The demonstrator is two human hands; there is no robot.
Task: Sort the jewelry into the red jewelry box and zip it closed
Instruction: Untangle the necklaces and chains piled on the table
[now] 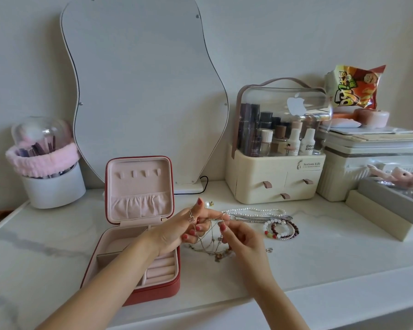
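Observation:
The red jewelry box (138, 290) lies open on the white tabletop, its pink lid (140, 189) standing upright. Just right of the box, my left hand (186, 231) and my right hand (239, 236) both pinch thin gold chain necklaces (212, 244) that hang in a tangle between them down to the table. Behind the hands lie a pearl necklace (255, 210), a silver chain (260, 217) and beaded bracelets (281, 231). A small pearl earring (209, 204) sits farther back, and a small silver piece (269, 250) lies right of my right hand.
A wavy mirror (143, 86) leans on the wall behind the box. A brush holder with a pink band (45, 167) stands at the left. A cream cosmetics organiser (277, 177), a white storage bin (343, 177) and grey trays (386, 210) crowd the right.

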